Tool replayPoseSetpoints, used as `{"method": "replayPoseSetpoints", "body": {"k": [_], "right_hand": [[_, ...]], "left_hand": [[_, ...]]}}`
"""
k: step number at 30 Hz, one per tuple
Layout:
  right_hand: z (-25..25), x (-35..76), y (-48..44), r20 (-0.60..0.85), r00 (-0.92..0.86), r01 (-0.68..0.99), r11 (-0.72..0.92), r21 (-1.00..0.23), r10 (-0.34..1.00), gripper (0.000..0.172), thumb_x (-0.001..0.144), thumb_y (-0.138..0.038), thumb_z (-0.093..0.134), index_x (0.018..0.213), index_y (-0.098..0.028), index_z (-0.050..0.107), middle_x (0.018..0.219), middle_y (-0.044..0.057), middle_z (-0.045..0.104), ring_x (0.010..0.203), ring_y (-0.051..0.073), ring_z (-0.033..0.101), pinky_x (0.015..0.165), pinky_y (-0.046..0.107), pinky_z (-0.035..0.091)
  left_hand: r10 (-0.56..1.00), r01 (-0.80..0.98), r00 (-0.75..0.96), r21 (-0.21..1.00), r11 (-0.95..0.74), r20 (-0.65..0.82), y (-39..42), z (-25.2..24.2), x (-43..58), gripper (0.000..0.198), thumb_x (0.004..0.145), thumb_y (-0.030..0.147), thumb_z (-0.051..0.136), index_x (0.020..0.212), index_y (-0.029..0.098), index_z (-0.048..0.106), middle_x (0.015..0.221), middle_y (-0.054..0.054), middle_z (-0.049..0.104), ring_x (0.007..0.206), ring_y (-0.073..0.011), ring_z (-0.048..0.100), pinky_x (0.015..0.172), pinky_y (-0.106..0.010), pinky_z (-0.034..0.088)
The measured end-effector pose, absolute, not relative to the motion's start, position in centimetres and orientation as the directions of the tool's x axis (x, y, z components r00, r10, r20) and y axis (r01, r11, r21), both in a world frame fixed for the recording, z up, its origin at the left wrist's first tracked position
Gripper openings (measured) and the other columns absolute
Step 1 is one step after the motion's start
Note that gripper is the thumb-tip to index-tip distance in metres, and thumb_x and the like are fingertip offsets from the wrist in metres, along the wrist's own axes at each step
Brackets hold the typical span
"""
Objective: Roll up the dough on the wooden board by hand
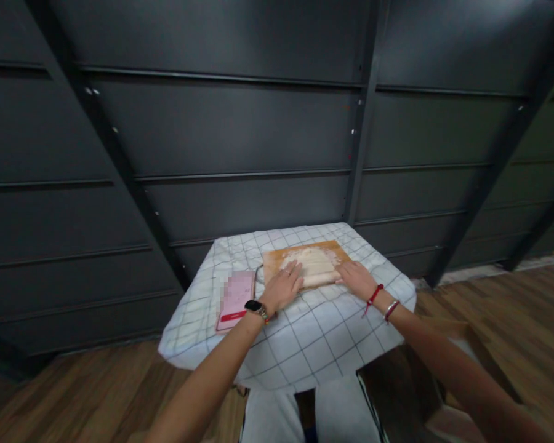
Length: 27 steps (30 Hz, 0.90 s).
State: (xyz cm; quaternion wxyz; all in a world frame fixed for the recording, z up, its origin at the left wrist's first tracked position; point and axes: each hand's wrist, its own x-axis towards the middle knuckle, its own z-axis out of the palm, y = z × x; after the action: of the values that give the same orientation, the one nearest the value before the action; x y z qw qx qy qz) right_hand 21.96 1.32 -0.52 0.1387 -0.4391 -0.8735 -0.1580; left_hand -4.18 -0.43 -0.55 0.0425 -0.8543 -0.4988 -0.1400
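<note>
A pale, flattened sheet of dough (314, 261) lies on a rectangular light-brown wooden board (271, 263), its near edge formed into a thick, rounded fold running close to the board's near edge. White flour marks the wood beyond the dough.

The left hand (284, 287), wearing a black-faced wristband (253, 305), rests at the dough's near left part, fingers extended and slightly spread, gripping nothing. The right hand (356, 280), with a red cord bracelet (375, 295) at the wrist, covers the fold's right end; its fingers are bent, and whether they grip cannot be told.

The board sits toward the far side of a worktop (373, 252) draped in white cloth with dark grid lines (314, 332). A flat, pink rectangular item with a red band (242, 289) lies just left of the board, limiting room there. Open cloth extends along the near side and to the right.

A dark grey panelled wall (240, 123) stands behind the far edge; wood-plank flooring (96, 394) lies below.
</note>
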Motion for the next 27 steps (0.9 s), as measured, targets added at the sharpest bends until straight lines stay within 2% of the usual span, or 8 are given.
{"method": "replayPoseSetpoints", "body": {"k": [3,8,11,16,20,24,27], "right_hand": [[1.3,21.8,2.7,0.428,-0.598,0.789,0.591,0.168,0.677,0.025,0.087,-0.026,0.054,0.106,-0.012,0.060,0.102,0.014,0.061,0.097,0.025,0.054,0.087,0.040,0.039],[2.9,20.9,6.8,0.338,-0.664,0.723,0.688,0.060,0.668,0.024,0.086,-0.027,0.054,0.103,-0.012,0.062,0.104,0.012,0.062,0.094,0.019,0.054,0.087,0.034,0.041],[2.0,20.6,8.4,0.310,-0.682,0.704,0.710,0.032,0.663,0.021,0.087,-0.026,0.052,0.099,-0.013,0.065,0.102,0.009,0.064,0.093,0.016,0.055,0.087,0.031,0.042],[-0.8,22.0,6.9,0.400,-0.671,0.682,0.731,0.002,0.624,0.037,0.084,-0.030,0.059,0.116,-0.013,0.059,0.118,0.011,0.058,0.111,0.021,0.049,0.097,0.036,0.038],[-3.0,23.7,4.1,0.377,-0.750,0.615,0.782,0.098,0.543,0.031,0.084,-0.028,0.058,0.112,-0.016,0.061,0.107,0.008,0.060,0.101,0.020,0.053,0.091,0.034,0.042],[-3.9,23.5,3.1,0.392,-0.719,0.679,0.701,0.219,0.574,0.024,0.087,-0.025,0.052,0.108,-0.017,0.062,0.098,0.008,0.062,0.093,0.019,0.056,0.080,0.030,0.045],[-3.9,22.6,3.4,0.346,-0.745,0.666,0.674,0.321,0.571,0.020,0.090,-0.022,0.048,0.099,-0.016,0.064,0.090,0.008,0.062,0.085,0.017,0.056,0.071,0.027,0.042]], "left_hand": [[0.857,0.885,0.397,0.109,-0.452,0.329,1.3,-0.5,-4.6,0.053,0.097,0.035,0.018,0.138,0.007,0.036,0.145,-0.015,0.034,0.135,-0.0201,0.028,0.111,-0.034,0.025],[0.923,0.932,0.243,0.194,-0.308,0.297,4.7,-0.5,-4.6,0.050,0.096,0.028,0.020,0.138,0.006,0.035,0.141,-0.015,0.040,0.132,-0.0187,0.035,0.107,-0.031,0.029],[0.948,0.952,0.197,0.183,-0.245,0.249,6.1,-0.8,-4.4,0.050,0.093,0.025,0.026,0.138,0.006,0.036,0.138,-0.017,0.043,0.127,-0.0203,0.042,0.104,-0.030,0.032],[0.956,0.965,0.181,0.144,-0.218,0.232,6.5,-1.0,-4.4,0.051,0.091,0.025,0.028,0.139,0.009,0.035,0.134,-0.016,0.048,0.123,-0.0217,0.046,0.101,-0.031,0.035],[0.963,0.965,0.164,0.169,-0.202,0.213,5.9,-0.7,-4.3,0.051,0.092,0.028,0.027,0.140,0.012,0.035,0.134,-0.013,0.049,0.120,-0.0217,0.049,0.098,-0.031,0.038],[0.970,0.963,0.144,0.196,-0.183,0.196,5.5,-0.4,-4.1,0.049,0.094,0.032,0.024,0.136,0.014,0.041,0.130,-0.013,0.053,0.114,-0.0226,0.053,0.095,-0.031,0.039],[0.973,0.964,0.138,0.202,-0.174,0.184,5.4,-0.4,-4.0,0.049,0.095,0.035,0.022,0.131,0.013,0.046,0.121,-0.013,0.060,0.107,-0.0231,0.057,0.092,-0.031,0.040]]}}
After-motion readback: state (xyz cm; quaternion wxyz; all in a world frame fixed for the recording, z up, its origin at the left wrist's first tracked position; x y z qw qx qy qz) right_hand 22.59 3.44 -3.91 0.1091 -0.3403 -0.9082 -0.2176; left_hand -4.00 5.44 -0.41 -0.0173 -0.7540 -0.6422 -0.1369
